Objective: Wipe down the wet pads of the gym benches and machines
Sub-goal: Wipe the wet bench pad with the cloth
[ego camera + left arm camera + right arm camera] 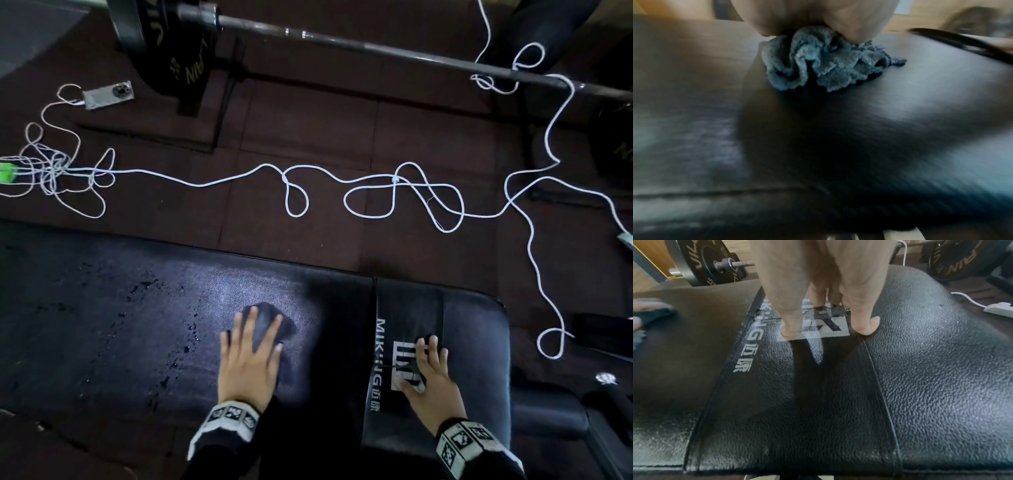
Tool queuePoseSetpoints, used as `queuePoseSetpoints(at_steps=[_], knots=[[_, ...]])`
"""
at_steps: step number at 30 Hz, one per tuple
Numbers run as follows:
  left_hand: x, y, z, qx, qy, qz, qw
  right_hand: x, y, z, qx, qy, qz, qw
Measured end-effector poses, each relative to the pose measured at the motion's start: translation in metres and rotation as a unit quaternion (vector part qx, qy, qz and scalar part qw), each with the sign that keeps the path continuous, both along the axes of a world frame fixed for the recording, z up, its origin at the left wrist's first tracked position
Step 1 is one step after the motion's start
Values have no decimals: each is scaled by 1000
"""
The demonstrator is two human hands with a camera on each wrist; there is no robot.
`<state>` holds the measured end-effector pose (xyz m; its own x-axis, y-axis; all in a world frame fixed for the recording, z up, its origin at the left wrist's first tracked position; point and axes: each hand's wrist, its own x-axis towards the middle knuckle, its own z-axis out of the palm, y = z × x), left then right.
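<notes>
A long black bench pad (pixel 144 308) runs across the lower half of the head view, with water droplets (pixel 171 356) scattered left of my left hand. My left hand (pixel 251 346) lies flat with spread fingers, pressing a crumpled grey-blue cloth (pixel 270 323) onto the pad. The left wrist view shows the cloth (pixel 818 65) bunched under my palm. My right hand (pixel 428 363) rests on its fingertips on the white logo panel (pixel 406 371). In the right wrist view those fingertips (pixel 865 327) touch the pad (pixel 941 353) and hold nothing.
A white cord (pixel 376 192) loops over the dark floor beyond the bench. A barbell (pixel 342 39) with a black weight plate (pixel 164 44) stands behind it. A phone (pixel 108 94) and a green object (pixel 7 173) lie far left. A power strip (pixel 999 309) lies right.
</notes>
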<state>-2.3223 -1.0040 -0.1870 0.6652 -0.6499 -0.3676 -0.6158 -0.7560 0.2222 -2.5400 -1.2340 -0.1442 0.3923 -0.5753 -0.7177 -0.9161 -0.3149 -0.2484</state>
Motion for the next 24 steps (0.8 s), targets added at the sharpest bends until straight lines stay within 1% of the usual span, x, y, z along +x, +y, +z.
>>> queuePoseSetpoints(at_steps=[2,5,7,9,11,12,14,16,17,20,22,24], knots=[[18,4,-1,11,-8,56,998,-1,0,-1,8,3,-5,1000],[43,-14,-4,-9,-9,129,992,-1,-1,-3,14,12,-4,1000],[55,-36,-7,-27,-20,156,987,-1,-1,-3,15,15,-3,1000],[63,-61,-7,-43,-37,165,985,-2,0,-3,12,12,1,1000],[67,-87,-10,-42,-40,145,988,-2,0,-4,9,4,0,1000],[67,-100,-11,-45,-40,118,991,-3,0,-5,9,1,-1,1000],[59,-123,-10,-55,-34,39,997,-4,1,-5,8,-2,-2,1000],[37,-139,-9,-35,-16,-46,998,-4,1,-4,7,1,-2,1000],[23,-142,-9,-33,-5,-60,998,-3,0,-3,8,1,-2,1000],[-10,-140,-2,-46,18,-50,998,0,-1,1,6,6,12,1000],[-21,-130,-3,-60,28,-58,996,4,-3,4,12,24,22,999],[-21,-118,-1,-75,45,-55,995,9,-5,7,23,53,18,998]])
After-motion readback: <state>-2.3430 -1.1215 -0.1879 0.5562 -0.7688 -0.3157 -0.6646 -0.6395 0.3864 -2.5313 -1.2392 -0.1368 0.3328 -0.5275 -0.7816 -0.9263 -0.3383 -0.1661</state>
